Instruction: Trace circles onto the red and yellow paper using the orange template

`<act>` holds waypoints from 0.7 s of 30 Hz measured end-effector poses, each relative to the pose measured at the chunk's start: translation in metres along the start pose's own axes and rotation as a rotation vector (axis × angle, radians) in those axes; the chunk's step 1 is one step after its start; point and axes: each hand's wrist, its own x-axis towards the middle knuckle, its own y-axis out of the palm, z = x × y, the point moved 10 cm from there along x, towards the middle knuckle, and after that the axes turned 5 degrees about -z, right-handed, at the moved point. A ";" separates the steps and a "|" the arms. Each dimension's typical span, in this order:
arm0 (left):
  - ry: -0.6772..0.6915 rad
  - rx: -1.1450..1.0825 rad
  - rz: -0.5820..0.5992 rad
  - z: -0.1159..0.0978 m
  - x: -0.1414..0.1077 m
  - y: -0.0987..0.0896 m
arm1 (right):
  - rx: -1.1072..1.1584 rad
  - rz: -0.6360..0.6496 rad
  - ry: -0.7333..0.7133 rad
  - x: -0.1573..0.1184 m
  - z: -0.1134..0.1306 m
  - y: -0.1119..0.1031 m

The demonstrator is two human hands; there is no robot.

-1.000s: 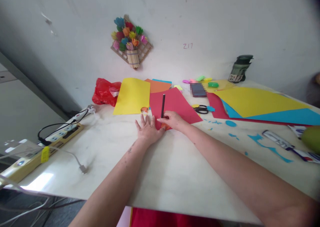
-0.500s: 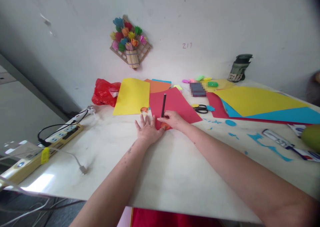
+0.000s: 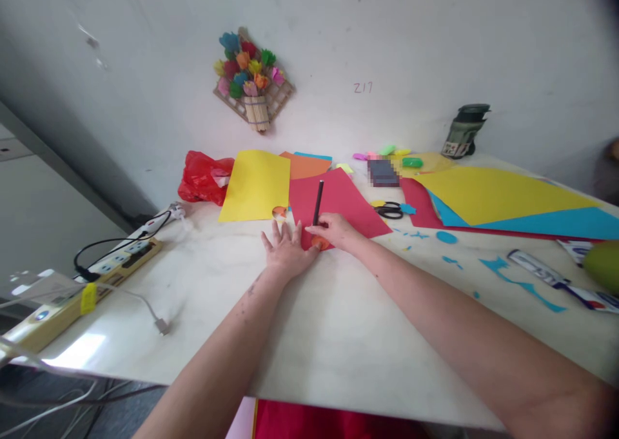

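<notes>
My right hand (image 3: 333, 230) grips a dark pen (image 3: 318, 202), held nearly upright at the near edge of a red paper sheet (image 3: 338, 197). Beneath the fingers lies a small orange paper piece (image 3: 320, 242) on the red sheet. My left hand (image 3: 287, 251) rests on the table with its fingers spread, its thumb touching the orange piece. A yellow sheet (image 3: 256, 187) lies just beyond the left hand, with another orange scrap (image 3: 279, 212) at its near corner. The pen's tip is hidden by my right fingers.
Black-handled scissors (image 3: 389, 211), a phone (image 3: 383, 173) and highlighters lie behind to the right. Blue scraps (image 3: 445, 237), large coloured sheets (image 3: 503, 194), a glue tube (image 3: 538, 268) and a bottle (image 3: 465, 131) are further right. A red bag (image 3: 203, 178) and power strip (image 3: 120, 262) are left.
The pen's upper end has shifted slightly to the right, and a little more of the orange piece shows. My left hand stays in place.
</notes>
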 end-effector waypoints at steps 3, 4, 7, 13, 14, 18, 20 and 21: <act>0.007 -0.006 -0.009 -0.001 -0.001 -0.002 | 0.012 0.006 0.011 0.000 0.000 0.000; 0.009 -0.006 -0.009 -0.001 -0.001 -0.002 | 0.016 0.007 0.013 0.000 0.000 -0.001; 0.011 -0.004 -0.006 -0.003 -0.001 -0.003 | 0.039 0.010 0.018 0.000 0.001 0.000; 0.016 -0.009 -0.011 -0.003 -0.002 -0.004 | 0.052 -0.031 0.039 -0.001 -0.002 -0.003; 0.016 -0.010 -0.010 -0.002 -0.002 -0.004 | 0.059 -0.041 0.043 -0.001 -0.002 -0.004; 0.015 -0.012 -0.009 -0.002 -0.001 -0.003 | 0.099 -0.058 0.055 -0.002 0.002 -0.008; 0.014 -0.011 -0.010 -0.002 -0.001 -0.003 | 0.106 -0.077 0.045 -0.003 0.006 -0.011; 0.013 -0.010 -0.009 -0.002 -0.001 -0.003 | 0.107 -0.088 0.037 -0.003 0.008 -0.013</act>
